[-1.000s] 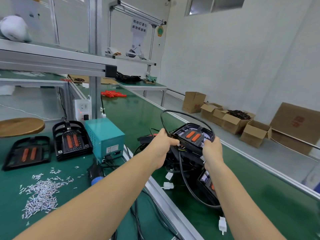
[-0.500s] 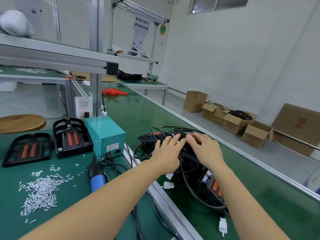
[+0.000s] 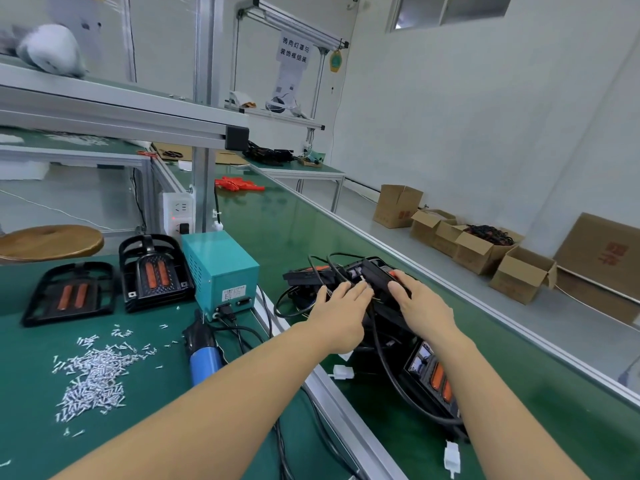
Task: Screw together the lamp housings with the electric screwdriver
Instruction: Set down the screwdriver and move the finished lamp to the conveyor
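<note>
A pile of black lamp housings (image 3: 374, 271) with orange lenses and black cables lies on the green conveyor belt. My left hand (image 3: 341, 315) lies flat on the pile, fingers straight. My right hand (image 3: 420, 308) rests beside it on the top housing with fingers extended. Another housing (image 3: 433, 374) with orange lenses lies nearer me under my right forearm. The electric screwdriver (image 3: 204, 355), blue and black, lies on the bench left of my left arm. Loose silver screws (image 3: 93, 375) are heaped at the left.
A teal power box (image 3: 221, 268) stands on the bench by the belt rail. Two black grilles (image 3: 69, 294) (image 3: 152, 271) with orange lenses lie behind the screws. White connectors (image 3: 452, 459) trail on the belt. Cardboard boxes (image 3: 485, 251) sit on the floor at right.
A second ago both hands held a housing above the pile with its cable looped up. They lowered it onto the pile and now lie flat on it.
</note>
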### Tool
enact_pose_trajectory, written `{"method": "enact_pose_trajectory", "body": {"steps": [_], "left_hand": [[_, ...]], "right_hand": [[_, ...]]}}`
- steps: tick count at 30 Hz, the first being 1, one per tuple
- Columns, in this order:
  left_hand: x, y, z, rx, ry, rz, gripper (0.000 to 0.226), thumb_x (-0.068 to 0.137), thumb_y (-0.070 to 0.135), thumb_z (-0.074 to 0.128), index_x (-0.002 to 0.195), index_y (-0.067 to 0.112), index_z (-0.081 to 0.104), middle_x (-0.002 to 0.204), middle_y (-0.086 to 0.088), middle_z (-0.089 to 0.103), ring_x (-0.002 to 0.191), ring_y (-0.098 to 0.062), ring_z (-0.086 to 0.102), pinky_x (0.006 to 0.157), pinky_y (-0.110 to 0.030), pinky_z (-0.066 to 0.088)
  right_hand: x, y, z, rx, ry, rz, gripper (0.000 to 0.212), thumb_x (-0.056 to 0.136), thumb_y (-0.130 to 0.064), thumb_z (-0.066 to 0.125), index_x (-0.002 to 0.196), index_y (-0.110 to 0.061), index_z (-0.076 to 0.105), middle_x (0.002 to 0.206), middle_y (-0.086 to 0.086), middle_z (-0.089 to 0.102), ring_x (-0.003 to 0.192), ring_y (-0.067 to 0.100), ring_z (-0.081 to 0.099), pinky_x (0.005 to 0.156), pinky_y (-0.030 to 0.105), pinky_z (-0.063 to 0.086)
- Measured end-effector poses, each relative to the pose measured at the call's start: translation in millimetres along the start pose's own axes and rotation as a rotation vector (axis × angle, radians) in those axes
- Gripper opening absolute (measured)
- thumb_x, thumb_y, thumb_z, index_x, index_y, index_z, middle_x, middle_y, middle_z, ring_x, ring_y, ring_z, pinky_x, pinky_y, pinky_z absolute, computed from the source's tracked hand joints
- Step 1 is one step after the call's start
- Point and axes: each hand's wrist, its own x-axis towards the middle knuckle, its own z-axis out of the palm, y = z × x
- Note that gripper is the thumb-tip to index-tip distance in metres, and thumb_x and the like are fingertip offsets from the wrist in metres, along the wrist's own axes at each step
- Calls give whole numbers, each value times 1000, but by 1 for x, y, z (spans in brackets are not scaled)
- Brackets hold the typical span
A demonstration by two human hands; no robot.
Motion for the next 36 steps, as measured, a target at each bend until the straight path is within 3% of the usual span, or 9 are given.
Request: {"method": "enact_pose_trajectory", "body": {"steps": [8,12,17,25,36], "left_hand": [[-15,-13,-2,-69,-8,-63,72,92,0,32,152,19,-2,160,4,-8,147,-19,-8,118,-45,-7],[-27,-23,-8,-89,-26,-80,75,91,0,32,152,24,-4,160,3,-11,146,-22,-11,117,-48,-8],[-44,-39,-15,-99,-24,-102,75,90,-1,32,152,23,-3,160,4,-11,147,-21,-10,116,-48,-7],[-81,-72,-31,-117,40,-225,80,84,-9,27,152,22,-1,160,6,-9,147,-18,-9,117,-47,-8],[-172,-127,-27,-108,110,-463,88,81,-11,30,151,31,-2,158,14,-13,146,-12,-12,115,-48,-11]], "right_hand": [[-3,-2,0,-59,0,44,49,99,-60,28,147,-48,28,152,-1,41,134,32,43,113,60,17],[-1,-8,-3,-116,4,82,55,95,-68,27,146,-46,31,145,4,49,132,31,44,115,62,8],[-6,-21,-3,-148,41,99,67,94,-70,28,151,-35,27,159,6,28,143,32,29,114,64,4],[-37,-88,13,-129,125,-139,66,97,-61,32,154,-31,18,162,2,17,149,22,14,115,61,-1],[-105,-188,84,-43,-149,-464,63,100,-54,31,155,-29,13,162,-1,15,149,15,8,117,54,-5]]}}
